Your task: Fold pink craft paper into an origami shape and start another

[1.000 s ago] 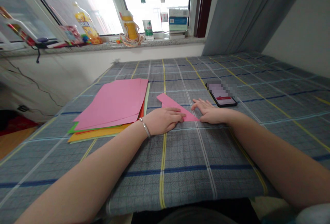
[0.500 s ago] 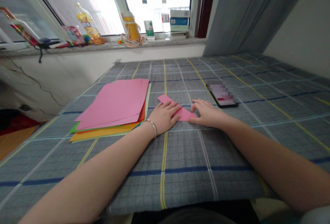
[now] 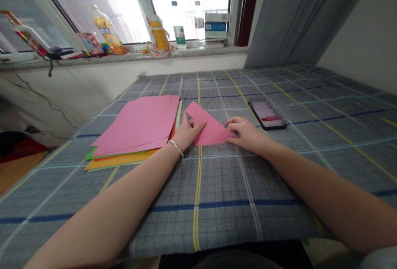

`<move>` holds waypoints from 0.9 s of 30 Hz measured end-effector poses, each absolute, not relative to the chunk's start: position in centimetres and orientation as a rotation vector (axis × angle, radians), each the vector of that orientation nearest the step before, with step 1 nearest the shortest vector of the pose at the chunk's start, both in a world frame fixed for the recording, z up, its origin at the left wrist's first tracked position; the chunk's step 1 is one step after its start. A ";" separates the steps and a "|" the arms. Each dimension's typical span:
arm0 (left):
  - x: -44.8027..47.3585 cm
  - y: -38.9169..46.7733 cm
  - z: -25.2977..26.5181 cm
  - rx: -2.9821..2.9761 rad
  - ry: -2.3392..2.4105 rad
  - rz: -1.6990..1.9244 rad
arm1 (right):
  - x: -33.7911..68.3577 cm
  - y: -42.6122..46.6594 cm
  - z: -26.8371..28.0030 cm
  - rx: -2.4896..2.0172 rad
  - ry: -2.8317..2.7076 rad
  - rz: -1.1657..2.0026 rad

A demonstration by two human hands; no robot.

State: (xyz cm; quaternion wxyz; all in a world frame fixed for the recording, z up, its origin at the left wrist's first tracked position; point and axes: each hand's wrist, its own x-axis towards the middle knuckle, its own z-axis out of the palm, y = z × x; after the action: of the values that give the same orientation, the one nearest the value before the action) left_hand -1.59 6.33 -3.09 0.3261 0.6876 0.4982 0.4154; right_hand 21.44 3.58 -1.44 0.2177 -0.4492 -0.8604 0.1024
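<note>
A folded piece of pink paper, roughly triangular, is between my two hands above the checked cloth. My left hand grips its left side, thumb on top and the other fingers partly hidden behind it. At the paper's right corner, the thumb and fingers of my right hand are closed on the tip. A silver bangle circles my left wrist. Just left of that hand lies a stack of coloured paper, pink sheets on top, with green, orange and yellow edges showing beneath.
A phone lies on the checked cloth to the right of my right hand. Along the windowsill stand a yellow bottle, clear bottles, a tube and boxes. A grey curtain hangs at the back right.
My left hand has shifted left from lying flat over the paper to pinching its left side. The paper's left part is now raised and shows a larger triangle. My right hand stays at the right corner.
</note>
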 end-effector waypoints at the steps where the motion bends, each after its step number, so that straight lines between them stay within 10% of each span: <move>1: -1.5 6.2 -2.8 1.653 1.199 1.153 | 21.5 3.5 -1.3 -1.230 -2.372 0.244; 12: -1.6 4.7 -1.5 2.205 1.074 1.238 | 21.7 3.6 -1.0 -1.505 -2.226 -0.021; 27: -0.8 3.5 -1.1 2.958 0.491 0.387 | 22.0 5.4 -3.7 -1.329 -2.428 0.249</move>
State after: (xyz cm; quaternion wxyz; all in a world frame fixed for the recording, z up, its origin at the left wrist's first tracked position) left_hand -0.82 3.50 -1.10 0.0591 0.9767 0.1621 0.1279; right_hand 21.95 5.43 -3.71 0.1802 -0.4703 -0.8594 0.0880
